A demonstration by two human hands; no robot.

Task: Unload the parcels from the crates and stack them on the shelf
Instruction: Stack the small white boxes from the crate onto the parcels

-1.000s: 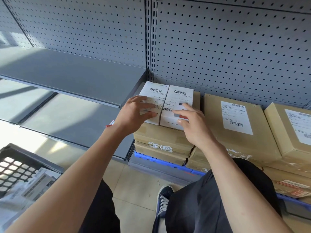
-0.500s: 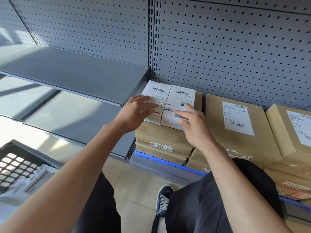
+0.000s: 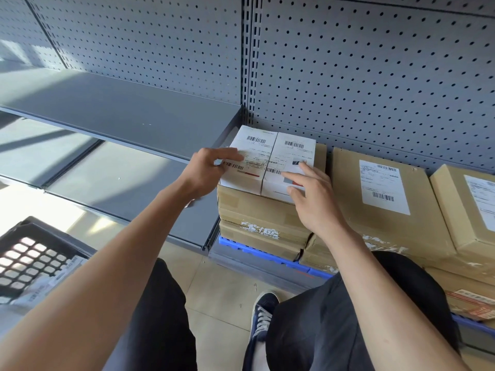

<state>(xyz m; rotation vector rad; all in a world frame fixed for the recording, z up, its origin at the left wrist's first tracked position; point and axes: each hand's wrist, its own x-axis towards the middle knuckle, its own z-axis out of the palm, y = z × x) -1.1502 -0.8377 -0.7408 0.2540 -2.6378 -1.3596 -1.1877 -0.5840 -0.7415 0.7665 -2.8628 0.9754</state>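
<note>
on the stack of brown cardboard boxes (image 3: 263, 210) lay two white labelled parcels (image 3: 267, 162) side by side; your left hand (image 3: 207, 171) and right hand (image 3: 312, 195) rested on them with straight fingers.

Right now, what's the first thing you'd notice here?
Probably the two white parcels lying side by side on top of a stack of brown boxes at the shelf's left end, with the left hand and right hand resting on them. Next, the big brown box to their right, and the black crate at lower left with more parcels inside.
</note>
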